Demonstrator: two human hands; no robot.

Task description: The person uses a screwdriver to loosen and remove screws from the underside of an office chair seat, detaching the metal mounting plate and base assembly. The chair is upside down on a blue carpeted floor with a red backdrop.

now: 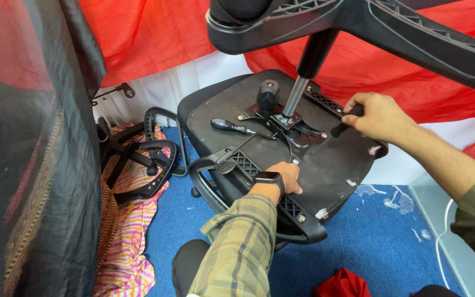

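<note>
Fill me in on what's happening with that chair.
A person has an office chair seat turned upside down on the blue floor, its gas column sticking up with the star base on top. The right hand grips a black tool handle over the metal mechanism plate; the left hand presses on the seat's underside. A screwdriver lies nearby.

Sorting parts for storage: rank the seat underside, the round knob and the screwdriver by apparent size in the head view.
1. Seat underside
2. Screwdriver
3. Round knob, stubbier but close to it, so unsure.
</note>
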